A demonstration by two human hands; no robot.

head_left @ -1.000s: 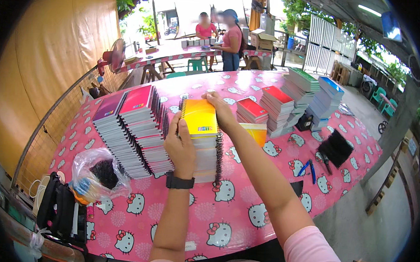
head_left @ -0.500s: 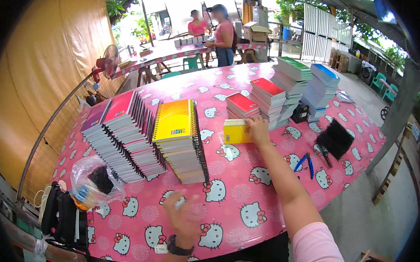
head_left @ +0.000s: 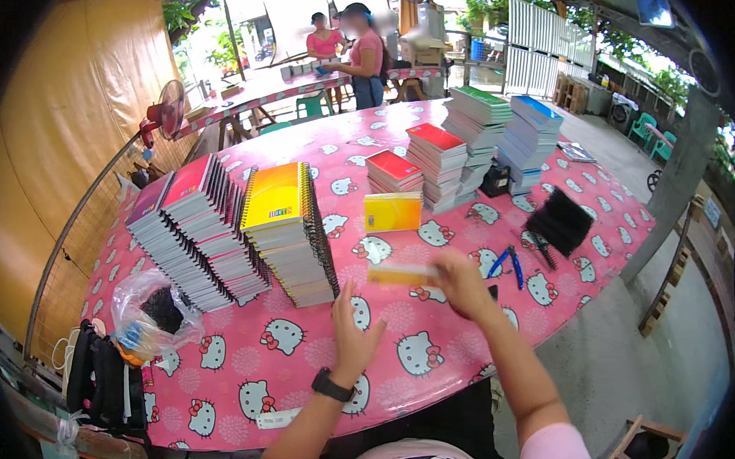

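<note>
My right hand (head_left: 462, 286) is closed on a thin yellow notebook (head_left: 400, 276), blurred by motion and held edge-on above the table. Beside the spiral-bound stack, my left hand (head_left: 356, 333) is open, fingers stretched, holding nothing. Behind the held notebook, a yellow-covered pad (head_left: 392, 213) rests in front of a short red-topped stack (head_left: 395, 171). Left of it rises a tall stack of yellow spiral notebooks (head_left: 279, 196). Stacks of pink (head_left: 190, 180) and purple (head_left: 149, 197) spiral notebooks adjoin it.
Blue-handled pliers (head_left: 508, 267) and black binding coils (head_left: 559, 221) lie on the right. Taller red (head_left: 436, 139), green (head_left: 482, 107) and blue (head_left: 536, 111) topped stacks stand behind. A plastic bag (head_left: 153, 318) and black bag (head_left: 106, 374) are at left. Two people (head_left: 366, 59) stand beyond.
My right hand has drawn a yellow notebook away from the yellow pad, toward me. My left hand has moved up and right, toward that notebook. The view has shifted slightly.
</note>
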